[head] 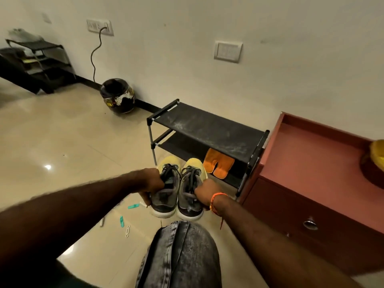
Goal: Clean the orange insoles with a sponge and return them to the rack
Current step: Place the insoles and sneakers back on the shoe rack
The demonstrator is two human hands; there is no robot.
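**Shoes in both hands, insoles waiting on the rack**

The left hand point(152, 181) grips the left shoe point(166, 194) at its collar, fingers curled round the opening. The right hand point(204, 193) holds the right shoe point(190, 196) the same way, at its outer side. Both shoes are side by side, toes toward the person, with yellow soles showing at their far end. Whether they rest on the floor point(72, 142) or hang just above it cannot be told.

The orange insoles point(218, 163) lie as a pair on the lower shelf of the rack point(207, 125), at about 1 o'clock from the shoes and just beyond them. The top shelf is bare and dusty. No sponge is visible anywhere in view. A red cabinet point(311, 163) stands touching the rack's right end, at 3 o'clock.

Judged from this, cleaning has not begun; the shoes look like they are being handled to get at the insoles. The risks:

- The yellow soles sit close to the insoles; swinging the shoes forward could knock the insoles off the shelf edge.
- The rack seems light, so a bump from a shoe could shift it.
- Small green and white bits point(124, 221) litter the floor at 7 o'clock from the shoes, where a knee or shoe could land on them.
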